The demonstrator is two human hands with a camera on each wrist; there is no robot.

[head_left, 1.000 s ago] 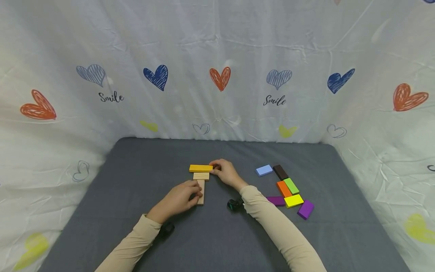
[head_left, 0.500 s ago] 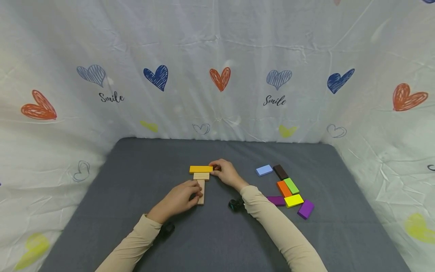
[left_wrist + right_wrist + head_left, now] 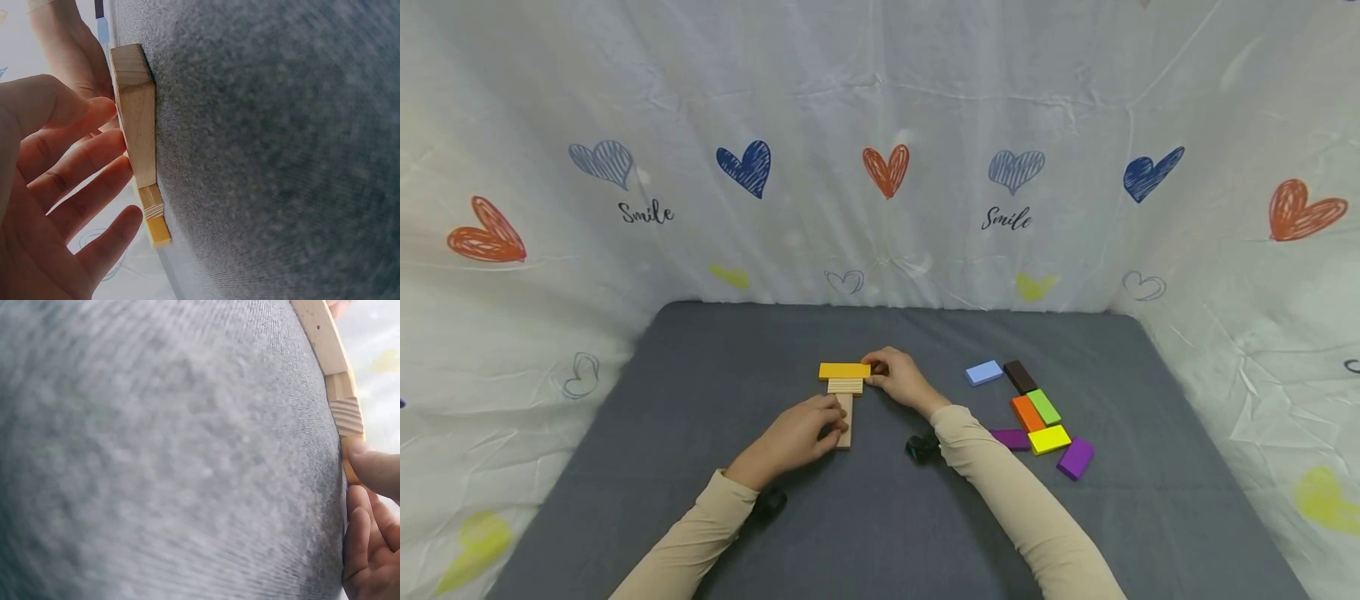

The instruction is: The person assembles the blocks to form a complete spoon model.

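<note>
Three wooden blocks form a T-like row on the grey cloth in the head view. Farthest is an orange-yellow block (image 3: 842, 371), lying crosswise. Against it sits a short block with striped grain (image 3: 846, 386), and a long plain block (image 3: 845, 441) runs from that towards me. My right hand (image 3: 901, 382) pinches the right end of the orange-yellow block; its thumb (image 3: 374, 467) presses that block in the right wrist view. With fingers spread and loosely bent, my left hand (image 3: 797, 435) rests its fingertips on the plain block (image 3: 135, 125), partly covering it.
To the right lie several loose blocks: light blue (image 3: 983, 372), dark brown (image 3: 1019, 377), green (image 3: 1043, 407), orange (image 3: 1027, 413), yellow (image 3: 1049, 440) and two purple, one (image 3: 1077, 458) farther right. The right sleeve partly hides the other purple block (image 3: 1011, 440). A heart-printed curtain (image 3: 880, 250) stands behind.
</note>
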